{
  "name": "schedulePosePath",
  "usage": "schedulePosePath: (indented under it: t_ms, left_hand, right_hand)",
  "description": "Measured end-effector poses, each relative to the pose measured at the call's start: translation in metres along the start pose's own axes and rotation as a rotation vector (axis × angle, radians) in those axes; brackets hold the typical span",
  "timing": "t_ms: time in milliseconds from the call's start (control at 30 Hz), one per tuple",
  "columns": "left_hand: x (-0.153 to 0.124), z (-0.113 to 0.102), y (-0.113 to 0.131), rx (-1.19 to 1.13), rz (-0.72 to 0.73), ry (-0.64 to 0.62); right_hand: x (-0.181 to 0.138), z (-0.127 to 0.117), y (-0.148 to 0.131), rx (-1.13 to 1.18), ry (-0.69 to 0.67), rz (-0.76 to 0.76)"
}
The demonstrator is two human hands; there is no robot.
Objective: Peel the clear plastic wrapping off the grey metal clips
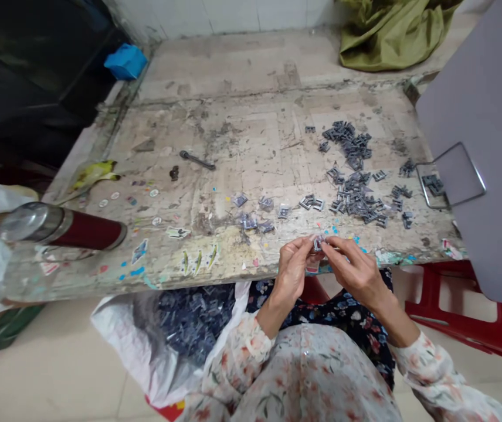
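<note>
My left hand (294,262) and my right hand (354,266) meet at the table's front edge, fingertips pinched on one small grey plastic part (319,242). It looks partly covered by clear film, and my fingers hide much of it. Just beyond them lie several similar loose grey parts (311,202). A larger pile of grey parts (359,196) spreads to the right, with another heap (348,138) farther back. To the left of my hands are several parts in small clear bags (248,221).
The worn table (242,135) carries a dark red thermos (86,228) at left and a dark rod-like tool (197,160). Below stands a white sack (134,334) full of bagged parts. A grey panel (488,117) rises at right, above a red stool (448,299). Green cloth (396,35) lies behind.
</note>
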State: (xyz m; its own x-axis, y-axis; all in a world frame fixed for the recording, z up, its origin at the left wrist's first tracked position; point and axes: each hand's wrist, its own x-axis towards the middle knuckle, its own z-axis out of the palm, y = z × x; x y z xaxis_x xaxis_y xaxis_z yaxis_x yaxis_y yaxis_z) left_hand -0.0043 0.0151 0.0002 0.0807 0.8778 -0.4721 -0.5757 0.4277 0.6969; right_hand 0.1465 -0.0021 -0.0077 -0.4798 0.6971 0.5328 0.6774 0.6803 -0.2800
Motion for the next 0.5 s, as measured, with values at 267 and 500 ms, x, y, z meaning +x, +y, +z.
schedulePosePath:
  t_ms: [267, 500]
  left_hand:
    - [-0.0021, 0.0015, 0.0038, 0.031, 0.017, -0.016]
    - [-0.0002, -0.0006, 0.0044, 0.127, 0.082, -0.063]
  right_hand:
    - [-0.0050, 0.0019, 0.0072, 0.017, 0.023, -0.039]
    - [-0.0066, 0.0031, 0.0071, -0.009, 0.026, -0.039]
